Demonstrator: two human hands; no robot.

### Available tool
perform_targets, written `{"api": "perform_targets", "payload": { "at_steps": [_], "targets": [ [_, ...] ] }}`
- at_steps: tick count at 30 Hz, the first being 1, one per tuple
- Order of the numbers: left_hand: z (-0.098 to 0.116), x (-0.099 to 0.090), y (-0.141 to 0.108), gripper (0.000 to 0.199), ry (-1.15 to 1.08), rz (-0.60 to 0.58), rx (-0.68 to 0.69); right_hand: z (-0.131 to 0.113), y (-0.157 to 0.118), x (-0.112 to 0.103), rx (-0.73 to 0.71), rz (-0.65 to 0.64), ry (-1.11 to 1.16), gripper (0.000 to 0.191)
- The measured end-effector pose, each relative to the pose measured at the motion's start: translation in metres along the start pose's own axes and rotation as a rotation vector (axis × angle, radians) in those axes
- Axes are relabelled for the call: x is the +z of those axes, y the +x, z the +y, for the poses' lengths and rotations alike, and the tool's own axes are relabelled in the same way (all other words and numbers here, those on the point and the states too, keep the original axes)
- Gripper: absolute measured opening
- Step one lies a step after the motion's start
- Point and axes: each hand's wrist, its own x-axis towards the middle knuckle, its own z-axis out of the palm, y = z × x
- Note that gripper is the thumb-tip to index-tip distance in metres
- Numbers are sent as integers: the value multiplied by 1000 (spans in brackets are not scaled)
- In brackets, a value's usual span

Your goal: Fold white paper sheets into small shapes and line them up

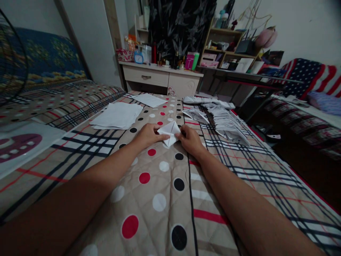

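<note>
Your fingers [163,137] hide parts of the folded paper [171,129]. The left edge crops the purple-printed sheet [32,142], and you cannot identify the tiny items [176,60] atop the dresser [154,77].

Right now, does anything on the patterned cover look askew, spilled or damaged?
Nothing looks spilled or damaged. Askew: the stack of white sheets, its edges not lined up, left of the left hand; and a folded piece lying beside, not in, the row of folded papers.

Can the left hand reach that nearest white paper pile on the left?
Probably yes: only bedspread lies between the left hand and the paper pile, though that hand holds folded paper.
</note>
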Motion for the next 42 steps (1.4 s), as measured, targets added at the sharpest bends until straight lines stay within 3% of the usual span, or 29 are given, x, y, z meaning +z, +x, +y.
{"api": "perform_targets", "payload": {
  "at_steps": [3,7,10,16,23,25,28,30,33,35,39,42],
  "targets": [
    [-1,0,1,38,-105,-19,-9,6,3,6,-17,-7,242,12],
    [-1,-1,1,29,-209,-6,-24,8,5,7,24,-117,476,13],
    [1,-1,1,31,-270,-24,-48,8,5,4,42,-128,436,13],
    [11,1,-2,46,-408,-64,-68,2,5,1,52,-21,383,12],
    [11,2,0,57,-312,71,-118,-7,2,3,121,-27,519,9],
    [7,0,1,49,-190,157,-43,-6,2,3,139,-18,511,8],
    [5,-2,0,19,112,333,204,-4,3,4,162,18,466,8],
    [9,-3,-4,25,298,397,388,-1,3,5,162,50,442,9],
    [20,-1,-12,27,469,346,588,-1,2,5,157,86,483,11],
    [26,1,-17,27,557,277,650,-2,0,4,150,82,541,13],
    [31,3,-19,28,720,193,669,-8,-4,3,86,54,602,18],
    [28,3,-18,23,789,201,664,-11,-5,4,31,29,629,23]
  ]
}}
